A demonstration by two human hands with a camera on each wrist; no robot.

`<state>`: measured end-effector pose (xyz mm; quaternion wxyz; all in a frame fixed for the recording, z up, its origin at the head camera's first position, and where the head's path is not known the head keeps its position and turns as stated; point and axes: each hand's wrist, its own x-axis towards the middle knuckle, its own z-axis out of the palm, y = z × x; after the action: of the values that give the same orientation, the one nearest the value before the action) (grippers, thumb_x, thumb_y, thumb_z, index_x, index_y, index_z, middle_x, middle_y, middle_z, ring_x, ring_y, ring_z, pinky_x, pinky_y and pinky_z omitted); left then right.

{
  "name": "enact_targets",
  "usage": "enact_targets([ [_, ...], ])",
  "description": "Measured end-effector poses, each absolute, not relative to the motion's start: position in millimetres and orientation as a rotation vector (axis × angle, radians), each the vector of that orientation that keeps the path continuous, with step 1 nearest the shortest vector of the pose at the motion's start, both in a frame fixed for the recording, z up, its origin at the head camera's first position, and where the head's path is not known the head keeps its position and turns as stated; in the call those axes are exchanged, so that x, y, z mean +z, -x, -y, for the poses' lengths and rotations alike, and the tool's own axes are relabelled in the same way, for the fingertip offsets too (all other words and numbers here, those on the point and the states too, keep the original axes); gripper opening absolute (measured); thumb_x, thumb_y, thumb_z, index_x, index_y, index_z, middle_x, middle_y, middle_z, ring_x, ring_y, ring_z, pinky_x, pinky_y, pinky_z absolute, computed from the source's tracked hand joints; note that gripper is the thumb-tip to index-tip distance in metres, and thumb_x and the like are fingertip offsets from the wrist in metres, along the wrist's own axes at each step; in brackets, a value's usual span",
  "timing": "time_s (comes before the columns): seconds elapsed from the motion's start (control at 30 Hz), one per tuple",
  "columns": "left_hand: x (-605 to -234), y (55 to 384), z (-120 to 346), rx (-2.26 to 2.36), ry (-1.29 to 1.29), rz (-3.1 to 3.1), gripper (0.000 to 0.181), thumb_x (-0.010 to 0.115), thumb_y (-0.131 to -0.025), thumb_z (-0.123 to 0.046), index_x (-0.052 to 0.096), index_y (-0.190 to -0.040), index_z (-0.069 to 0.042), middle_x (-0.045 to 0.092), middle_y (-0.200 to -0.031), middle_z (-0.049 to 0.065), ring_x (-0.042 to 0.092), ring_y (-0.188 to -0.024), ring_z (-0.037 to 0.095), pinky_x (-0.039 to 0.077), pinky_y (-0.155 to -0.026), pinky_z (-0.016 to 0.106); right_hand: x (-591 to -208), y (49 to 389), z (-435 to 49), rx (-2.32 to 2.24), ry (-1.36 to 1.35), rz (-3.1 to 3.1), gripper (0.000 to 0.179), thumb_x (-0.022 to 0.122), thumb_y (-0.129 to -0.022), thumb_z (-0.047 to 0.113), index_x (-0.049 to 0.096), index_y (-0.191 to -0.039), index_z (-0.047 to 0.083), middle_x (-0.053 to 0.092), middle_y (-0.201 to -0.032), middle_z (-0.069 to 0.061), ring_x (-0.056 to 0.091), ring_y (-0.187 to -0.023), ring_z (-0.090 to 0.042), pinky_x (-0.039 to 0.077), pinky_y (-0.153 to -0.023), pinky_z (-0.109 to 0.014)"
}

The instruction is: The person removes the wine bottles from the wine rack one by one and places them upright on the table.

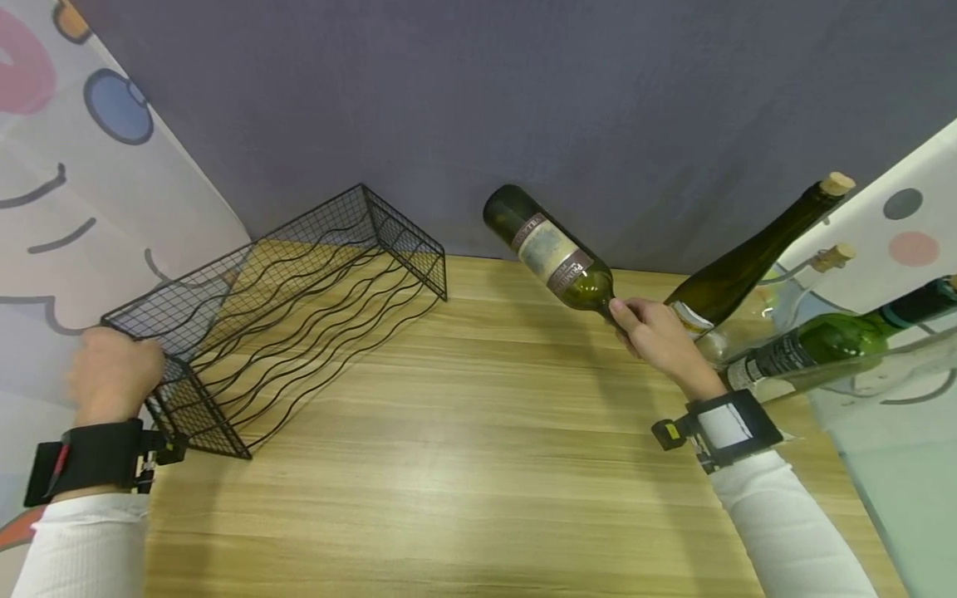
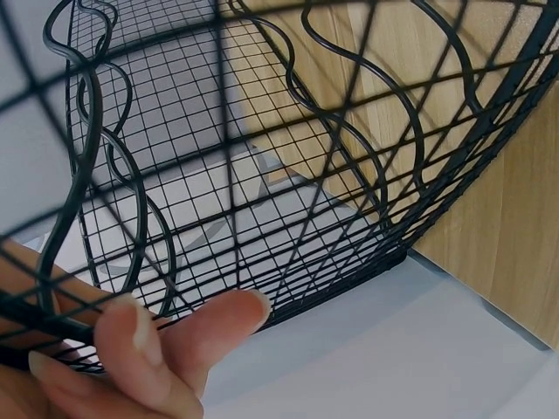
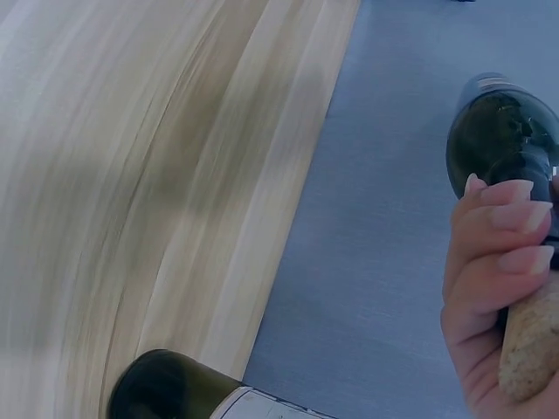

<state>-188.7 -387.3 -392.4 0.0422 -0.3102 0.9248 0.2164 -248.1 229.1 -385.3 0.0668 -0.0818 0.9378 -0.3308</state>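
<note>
At the left of the head view, my left hand grips the near end of a black wire wine rack with wavy bars. The left wrist view shows the curled fingers at the rim of its mesh. My right hand holds a dark green wine bottle by the neck. This bottle is tilted, its base pointing up and left toward the back panel, its label facing up. The cork shows beside the palm in the right wrist view, with the fingers wrapped round the neck.
Right of my right hand stand a tall corked bottle, a green bottle and clear glass bottles. A grey panel rises behind the wooden table. Patterned walls flank both sides.
</note>
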Motion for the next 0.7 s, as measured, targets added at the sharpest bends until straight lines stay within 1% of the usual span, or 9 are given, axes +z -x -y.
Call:
enact_targets([
  [0.07,-392.2,189.7,388.1,0.661,0.938,-2.834,0.053,0.037,-0.093,-0.018,0.038,-0.116,0.03,0.047,-0.098,0.044,0.054,-0.081,0.054,0.043,-0.05,0.046,-386.0,248.2,-229.8,-0.983,0.241,-2.826,0.057,0.031,-0.104,0.052,0.053,-0.08,0.005,0.046,-0.059,-0.002,0.041,-0.048,-0.017,0.038,-0.054,-0.034],
  [0.1,-392.4,190.2,388.4,0.663,0.934,-2.839,0.053,0.037,-0.092,-0.018,0.039,-0.115,0.03,0.048,-0.098,0.044,0.054,-0.08,0.053,0.043,-0.05,0.045,-386.2,248.2,-229.9,-0.977,0.236,-2.825,0.056,0.032,-0.104,0.05,0.053,-0.081,0.005,0.046,-0.059,-0.002,0.041,-0.049,-0.017,0.038,-0.054,-0.034],
  [0.23,-392.7,191.5,389.2,0.67,0.925,-2.856,0.049,0.038,-0.091,-0.017,0.042,-0.109,0.028,0.049,-0.092,0.04,0.055,-0.073,0.048,0.042,-0.045,0.041,-386.3,248.2,-229.5,-0.934,0.221,-2.831,0.049,0.033,-0.105,0.044,0.054,-0.084,0.005,0.048,-0.061,-0.002,0.043,-0.051,-0.016,0.037,-0.056,-0.033],
  [0.3,-392.4,191.4,389.0,0.666,0.927,-2.855,0.049,0.038,-0.091,-0.017,0.042,-0.109,0.028,0.049,-0.091,0.04,0.055,-0.072,0.046,0.042,-0.044,0.04,-385.8,247.6,-228.9,-0.904,0.211,-2.836,0.046,0.034,-0.105,0.041,0.054,-0.084,0.005,0.049,-0.062,-0.002,0.043,-0.053,-0.017,0.037,-0.056,-0.033],
  [0.4,-391.7,190.5,388.3,0.663,0.939,-2.844,0.052,0.037,-0.092,-0.018,0.04,-0.113,0.03,0.048,-0.095,0.042,0.055,-0.076,0.049,0.042,-0.046,0.041,-385.9,246.7,-227.6,-0.876,0.213,-2.834,0.042,0.035,-0.105,0.036,0.054,-0.084,0.005,0.049,-0.064,-0.002,0.043,-0.054,-0.017,0.036,-0.056,-0.032],
  [0.47,-391.5,189.7,387.8,0.666,0.946,-2.837,0.051,0.037,-0.093,-0.018,0.041,-0.113,0.028,0.048,-0.096,0.041,0.055,-0.076,0.048,0.043,-0.046,0.041,-387.7,246.0,-226.9,-0.866,0.22,-2.821,0.041,0.036,-0.105,0.033,0.054,-0.083,0.004,0.049,-0.064,-0.002,0.043,-0.054,-0.017,0.036,-0.055,-0.032],
  [0.63,-392.1,188.7,387.2,0.659,0.946,-2.835,0.053,0.037,-0.094,-0.019,0.04,-0.115,0.03,0.048,-0.096,0.042,0.055,-0.077,0.049,0.043,-0.047,0.043,-393.8,245.2,-226.1,-0.824,0.217,-2.807,0.04,0.036,-0.105,0.033,0.054,-0.082,0.005,0.049,-0.066,-0.002,0.042,-0.055,-0.017,0.035,-0.054,-0.031],
  [0.7,-392.8,188.7,387.1,0.65,0.947,-2.831,0.055,0.037,-0.093,-0.019,0.038,-0.117,0.031,0.047,-0.099,0.044,0.054,-0.081,0.053,0.044,-0.05,0.045,-395.4,245.3,-226.0,-0.796,0.203,-2.814,0.04,0.037,-0.105,0.034,0.053,-0.081,0.006,0.048,-0.067,-0.003,0.041,-0.055,-0.017,0.034,-0.054,-0.031],
])
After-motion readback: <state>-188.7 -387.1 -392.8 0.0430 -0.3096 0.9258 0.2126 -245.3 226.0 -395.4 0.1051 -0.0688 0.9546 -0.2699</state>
